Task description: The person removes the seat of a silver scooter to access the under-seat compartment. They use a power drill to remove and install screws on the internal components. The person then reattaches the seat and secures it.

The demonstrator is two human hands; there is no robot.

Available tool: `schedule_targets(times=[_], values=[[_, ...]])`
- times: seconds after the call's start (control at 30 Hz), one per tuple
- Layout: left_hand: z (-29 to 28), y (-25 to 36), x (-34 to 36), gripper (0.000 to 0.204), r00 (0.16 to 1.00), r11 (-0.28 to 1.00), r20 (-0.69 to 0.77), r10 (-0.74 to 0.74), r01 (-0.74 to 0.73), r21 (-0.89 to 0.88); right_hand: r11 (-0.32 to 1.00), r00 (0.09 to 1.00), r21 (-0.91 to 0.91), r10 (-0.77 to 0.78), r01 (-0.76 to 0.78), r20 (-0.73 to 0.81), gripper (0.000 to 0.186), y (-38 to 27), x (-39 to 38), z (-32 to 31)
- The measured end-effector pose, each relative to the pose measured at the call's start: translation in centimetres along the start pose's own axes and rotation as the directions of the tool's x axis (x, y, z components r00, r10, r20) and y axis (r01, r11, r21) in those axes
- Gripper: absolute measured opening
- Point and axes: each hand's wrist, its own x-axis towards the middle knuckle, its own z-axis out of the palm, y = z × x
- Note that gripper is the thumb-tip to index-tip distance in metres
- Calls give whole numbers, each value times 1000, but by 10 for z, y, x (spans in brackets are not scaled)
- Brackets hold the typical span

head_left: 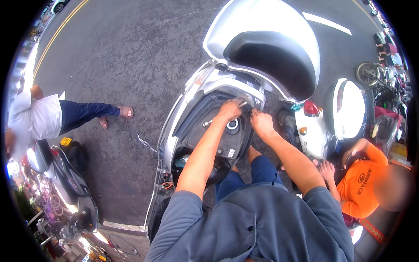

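A silver scooter (188, 91) stands in front of me with its seat area open, showing a dark inner panel (196, 131). My left hand (231, 110) is closed above this panel, and a short silver metal piece (242, 104) sticks out from its fingers. Beside the left wrist lies another silver metal part (207, 124). A round filler opening with a pale ring (233, 125) is just below that hand. My right hand (262, 123) is closed at the right edge of the panel, fingers pinched; what they grip is hidden.
A silver top box with a black pad (270, 56) rises behind the open area. Close on the right stands a white scooter (310, 135), with a person in an orange shirt (360, 183) near it. To the left, another person (48, 115) is by a parked scooter (63, 179).
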Motion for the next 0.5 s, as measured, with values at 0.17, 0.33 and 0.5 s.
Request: schedule_targets(times=[0.17, 0.33, 0.5], values=[[-2, 3, -2, 53, 1000, 1000, -17, 26, -26, -10, 993, 988, 97, 75, -63, -134, 24, -3, -7, 3], [-3, 3, -2, 50, 999, 999, -16, 37, -36, 8, 998, 999, -58, -25, 27, 39, 22, 10, 11, -4], [1, 2, 0, 54, 1000, 999, -19, 22, -21, 46, 995, 988, -97, 5, 10, 154, 18, 4, 17, -15]])
